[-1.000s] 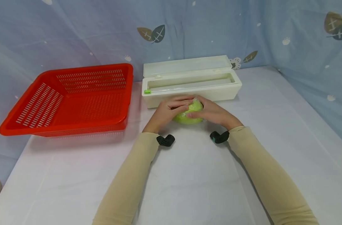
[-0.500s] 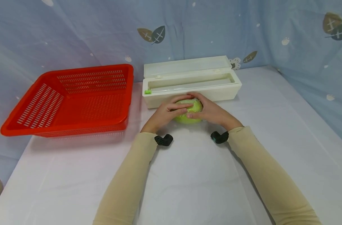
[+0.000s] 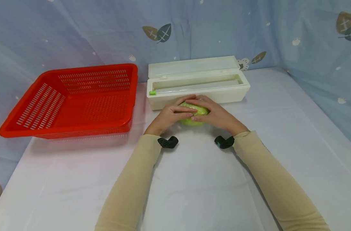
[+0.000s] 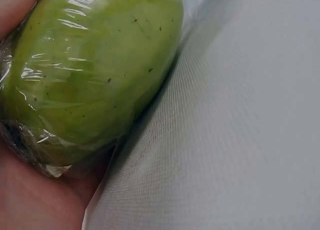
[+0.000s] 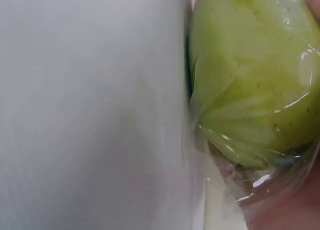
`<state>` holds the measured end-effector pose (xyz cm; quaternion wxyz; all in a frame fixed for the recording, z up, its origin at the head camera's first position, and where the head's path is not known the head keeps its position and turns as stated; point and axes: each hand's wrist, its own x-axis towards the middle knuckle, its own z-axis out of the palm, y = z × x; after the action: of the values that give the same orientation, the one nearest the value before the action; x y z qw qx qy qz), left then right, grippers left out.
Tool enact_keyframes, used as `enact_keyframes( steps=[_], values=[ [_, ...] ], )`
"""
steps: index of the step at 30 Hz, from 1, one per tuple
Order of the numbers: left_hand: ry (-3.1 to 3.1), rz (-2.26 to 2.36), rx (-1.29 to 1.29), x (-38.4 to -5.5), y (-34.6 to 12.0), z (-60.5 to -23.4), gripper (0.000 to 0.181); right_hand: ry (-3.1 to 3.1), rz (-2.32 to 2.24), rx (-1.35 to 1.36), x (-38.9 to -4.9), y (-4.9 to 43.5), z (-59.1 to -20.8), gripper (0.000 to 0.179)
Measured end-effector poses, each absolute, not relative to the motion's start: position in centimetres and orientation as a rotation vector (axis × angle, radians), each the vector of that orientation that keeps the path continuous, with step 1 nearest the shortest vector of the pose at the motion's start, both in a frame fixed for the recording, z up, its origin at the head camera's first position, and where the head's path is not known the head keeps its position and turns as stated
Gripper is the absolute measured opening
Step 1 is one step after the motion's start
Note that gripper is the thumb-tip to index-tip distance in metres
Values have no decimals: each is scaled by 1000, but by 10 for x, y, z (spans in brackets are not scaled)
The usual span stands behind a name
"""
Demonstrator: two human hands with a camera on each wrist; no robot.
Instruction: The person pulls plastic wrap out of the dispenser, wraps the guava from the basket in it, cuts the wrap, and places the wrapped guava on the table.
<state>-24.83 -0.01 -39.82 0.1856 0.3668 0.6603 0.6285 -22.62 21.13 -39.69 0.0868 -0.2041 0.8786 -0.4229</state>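
A green fruit point(image 3: 192, 122) with small dark specks lies on the white cloth, wrapped in clear cling film; its exact kind I cannot tell. My left hand point(image 3: 169, 115) curves round its left side and top. From the right, my right hand point(image 3: 218, 114) holds it the same way, fingers over the top and thumb at the front. Film lies smooth with shiny creases over the fruit point(image 4: 100, 75) in the left wrist view. In the right wrist view, loose film bunches at the lower end of the fruit point(image 5: 250, 80). Fingers cover much of it in the head view.
Directly behind the hands stands a white cling film dispenser box point(image 3: 230, 95) with its lid point(image 3: 192, 68) raised and a green slider point(image 3: 152, 93) at the left. To the left is a red slotted basket point(image 3: 85, 130). A blue patterned curtain point(image 3: 210, 29) hangs behind.
The right hand's fingers have slid further over the top of the fruit, toward the left hand's fingers. The left hand has shifted slightly. Fruit, box and basket stay in place.
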Motion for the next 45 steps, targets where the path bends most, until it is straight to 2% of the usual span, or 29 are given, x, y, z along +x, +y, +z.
enact_keyframes(
  steps=[14, 21, 23, 26, 31, 35, 45],
  values=[
    [1857, 1852, 1026, -249, 0, -397, 22, 2529, -1397, -562, -208, 202, -364, 66],
    [1896, 1839, 962, -249, 3, -393, 56, 2606, -1351, -607, -222, 209, -388, 67],
    [1962, 1754, 943, -248, 3, -392, 60, 2618, -1344, -644, -226, 211, -394, 66],
    [2027, 1636, 956, -245, 1, -389, 53, 2592, -1361, -614, -229, 212, -398, 67],
    [2023, 1610, 1011, -243, 3, -387, 38, 2488, -1425, -446, -227, 217, -393, 80],
    [2032, 1614, 973, -243, 4, -387, 34, 2387, -1439, -476, -222, 219, -381, 86],
    [1833, 1771, 999, -248, 0, -395, 40, 2438, -1299, -617, -212, 215, -367, 70]
  ],
)
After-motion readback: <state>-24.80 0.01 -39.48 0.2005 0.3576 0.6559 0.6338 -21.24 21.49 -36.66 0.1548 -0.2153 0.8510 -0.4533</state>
